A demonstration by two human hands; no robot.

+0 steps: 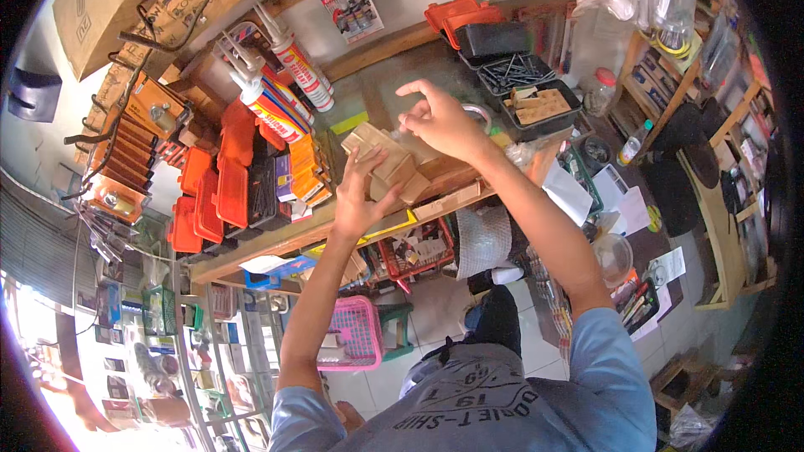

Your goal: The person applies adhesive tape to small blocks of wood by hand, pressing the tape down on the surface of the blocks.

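My left hand (363, 196) rests on a brown cardboard package (392, 160) on the wooden bench (276, 240). Its fingers lie along the package's left side, and the thumb presses the near side. Above and to the right, my right hand (443, 122) is raised, with index finger and thumb apart and the other fingers curled. I see nothing clearly held in it. A roll of tape (482, 114) lies behind the right wrist, partly hidden. A yellow-green strip (349, 123) sits just beyond the package.
Silicone sealant tubes (274, 110) and orange-lidded boxes (231, 191) line the left of the bench. Black boxes, one with nails (514, 72), one with cardboard pieces (541, 107), stand at the back right. Below are a red basket (418, 250) and a pink basket (349, 333).
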